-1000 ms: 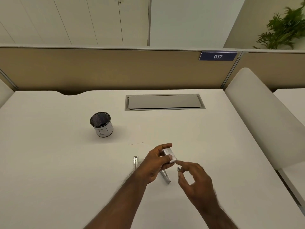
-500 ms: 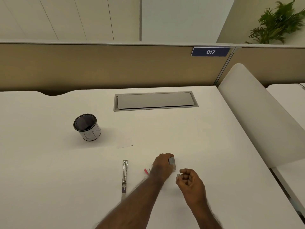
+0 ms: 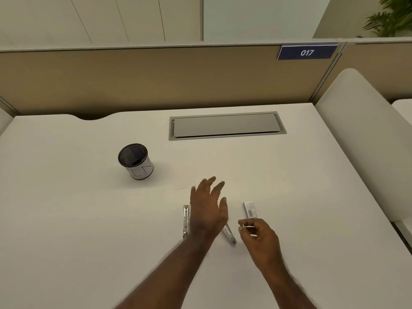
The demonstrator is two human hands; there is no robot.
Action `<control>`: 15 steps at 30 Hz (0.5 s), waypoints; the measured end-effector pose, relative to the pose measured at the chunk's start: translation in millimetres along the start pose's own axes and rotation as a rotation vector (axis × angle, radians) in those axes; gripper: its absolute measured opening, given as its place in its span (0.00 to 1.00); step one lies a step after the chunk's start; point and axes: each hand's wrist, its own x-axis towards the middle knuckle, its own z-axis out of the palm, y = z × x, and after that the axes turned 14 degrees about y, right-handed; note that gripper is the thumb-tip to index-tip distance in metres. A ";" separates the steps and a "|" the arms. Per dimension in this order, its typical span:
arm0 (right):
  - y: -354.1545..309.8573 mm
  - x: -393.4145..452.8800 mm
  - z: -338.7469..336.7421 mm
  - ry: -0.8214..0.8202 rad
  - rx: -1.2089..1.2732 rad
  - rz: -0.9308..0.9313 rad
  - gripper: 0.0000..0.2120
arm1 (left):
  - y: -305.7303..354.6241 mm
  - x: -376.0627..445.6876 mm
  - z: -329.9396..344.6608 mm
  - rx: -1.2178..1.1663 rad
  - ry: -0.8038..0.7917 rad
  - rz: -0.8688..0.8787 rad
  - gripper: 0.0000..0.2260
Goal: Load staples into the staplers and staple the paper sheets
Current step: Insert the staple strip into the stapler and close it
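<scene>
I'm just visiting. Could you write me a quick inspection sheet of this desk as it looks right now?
Surface: white desk, grey hatch set in it.
Job's things: two open metal staplers; small staple box; paper sheet, edge barely visible.
Clutter: black mesh cup.
Hands: left hand spread open above the desk; right hand pinches a staple strip.
Cables: nothing seen.
Surroundings: beige partition, sign 017, plant.

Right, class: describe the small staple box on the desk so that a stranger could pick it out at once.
Start at the grey cable hatch set into the white desk, then come straight towards the person. Just beyond the right hand lies the staple box, flat on the desk. Unlike the two long metal staplers nearby, it is short, white and rectangular.
</scene>
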 end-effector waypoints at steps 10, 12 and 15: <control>-26.9 -43.7 92.0 -0.401 -0.153 -0.108 0.08 | -93.7 -40.0 -56.8 0.369 -0.257 -0.129 0.36; -32.7 -47.7 104.1 -0.441 -0.131 -0.027 0.05 | -101.1 -43.7 -59.5 0.320 -0.308 -0.165 0.35; -36.0 -48.0 112.9 -0.452 -0.095 0.011 0.03 | -99.9 -47.1 -62.1 0.146 -0.217 -0.218 0.26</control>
